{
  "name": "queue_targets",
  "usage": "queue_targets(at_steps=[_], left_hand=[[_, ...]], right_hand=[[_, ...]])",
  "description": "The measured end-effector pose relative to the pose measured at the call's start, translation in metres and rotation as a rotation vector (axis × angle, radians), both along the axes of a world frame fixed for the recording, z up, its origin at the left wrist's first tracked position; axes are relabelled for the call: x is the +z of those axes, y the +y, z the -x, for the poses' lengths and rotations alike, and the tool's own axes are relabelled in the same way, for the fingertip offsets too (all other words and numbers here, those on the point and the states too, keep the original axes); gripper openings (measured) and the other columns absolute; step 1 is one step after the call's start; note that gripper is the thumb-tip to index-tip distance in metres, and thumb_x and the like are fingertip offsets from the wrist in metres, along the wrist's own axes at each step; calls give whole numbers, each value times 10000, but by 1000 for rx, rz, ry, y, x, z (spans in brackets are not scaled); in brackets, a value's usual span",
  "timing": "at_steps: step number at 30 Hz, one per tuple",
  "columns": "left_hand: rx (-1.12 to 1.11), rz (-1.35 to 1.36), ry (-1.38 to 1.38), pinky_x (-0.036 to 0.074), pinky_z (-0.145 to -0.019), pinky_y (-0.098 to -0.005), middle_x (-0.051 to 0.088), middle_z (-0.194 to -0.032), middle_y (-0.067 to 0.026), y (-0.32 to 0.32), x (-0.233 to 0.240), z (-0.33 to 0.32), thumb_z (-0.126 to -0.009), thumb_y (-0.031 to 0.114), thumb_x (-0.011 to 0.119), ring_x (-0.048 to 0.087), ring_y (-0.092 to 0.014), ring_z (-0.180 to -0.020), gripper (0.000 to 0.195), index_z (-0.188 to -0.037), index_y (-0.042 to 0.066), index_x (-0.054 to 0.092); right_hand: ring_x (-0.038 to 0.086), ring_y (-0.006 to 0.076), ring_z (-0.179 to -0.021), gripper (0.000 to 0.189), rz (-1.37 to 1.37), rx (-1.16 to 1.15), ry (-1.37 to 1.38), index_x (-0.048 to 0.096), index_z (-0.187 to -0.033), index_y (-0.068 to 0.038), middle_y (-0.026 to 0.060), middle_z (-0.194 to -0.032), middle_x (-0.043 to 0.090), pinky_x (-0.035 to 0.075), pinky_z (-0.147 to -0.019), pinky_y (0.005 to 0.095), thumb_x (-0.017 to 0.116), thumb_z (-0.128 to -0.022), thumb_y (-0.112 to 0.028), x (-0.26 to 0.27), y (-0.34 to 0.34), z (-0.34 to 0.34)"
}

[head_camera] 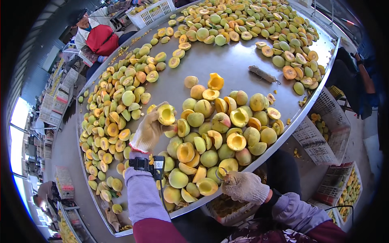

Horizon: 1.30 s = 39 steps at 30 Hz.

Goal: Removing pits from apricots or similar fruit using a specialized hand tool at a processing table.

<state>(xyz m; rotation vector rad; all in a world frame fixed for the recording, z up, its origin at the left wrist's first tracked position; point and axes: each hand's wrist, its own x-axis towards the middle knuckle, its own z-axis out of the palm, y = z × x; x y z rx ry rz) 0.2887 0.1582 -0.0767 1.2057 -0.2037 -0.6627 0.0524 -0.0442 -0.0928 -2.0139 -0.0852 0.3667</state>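
Note:
My left hand (150, 129), in a knitted glove, holds a pitted peach half (166, 114) with its hollow facing up, above the metal table. My right hand (244, 186), gloved too, is at the table's near rim and grips a small pitting tool with a curved metal loop (221, 173). Between and beyond my hands lies a heap of fruit halves, some showing empty hollows, such as one peach half (236, 142). To the left spreads a pile of halves (112, 129), several with stones still in them. The tool's handle is mostly hidden in my right hand.
The metal table (225, 63) has a raised rim. A larger fruit pile (243, 21) covers its far end, and a cloth-wrapped object (263, 73) lies at right. Plastic crates (322, 136) stand beside and below the table. A person in a red apron (102, 39) is across the left edge.

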Motion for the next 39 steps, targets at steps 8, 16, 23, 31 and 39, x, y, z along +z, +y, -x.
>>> queue_targets(at_steps=[8, 16, 23, 31, 39], left_hand=[[-175, -1071, -224, 445, -670, -299, 592, -925, -58, 54, 22, 16, -798, 319, 495, 551, -145, -798, 395, -1025, 3, 564], [-284, -1213, -422, 445, -708, -307, 612, -839, -144, 18, 46, 9, -701, 319, 614, 581, -224, -775, 377, -932, 21, 630], [-45, -1437, -756, 413, -813, -364, 544, -1016, -168, -5, -16, 14, -651, 316, 648, 533, -305, -919, 479, -1043, 61, 541], [383, -20, -24, 452, -591, -261, 568, -956, -117, 22, 21, 88, -868, 312, 442, 564, -166, -715, 334, -1057, 37, 465], [840, -248, -80, 453, -712, -282, 545, -978, -107, 44, 6, 206, -813, 150, 539, 536, -159, -841, 298, -1079, 22, 494]], right_hand=[[566, 205, -736, 239, -82, -26, 396, 560, -905, -154, 47, -874, 540, 451, -532, 331, 559, -672, -208, 16, 4, -5], [572, 211, -697, 192, 61, 71, 35, 569, -880, -147, 42, -857, 561, 456, -536, 329, 571, -702, -218, 2, 2, 2], [541, 129, -459, 181, -177, -77, 300, 547, -858, -125, -19, -532, 536, 404, -424, 254, 527, -811, -299, 7, 5, 1], [559, 123, -452, 237, -132, -106, 306, 553, -854, -102, 4, -532, 554, 438, -423, 244, 556, -781, -327, 5, 2, 0], [523, 92, -420, 234, -112, -116, -12, 560, -840, -88, 9, -541, 550, 423, -396, 215, 580, -791, -316, -8, 6, 2]])
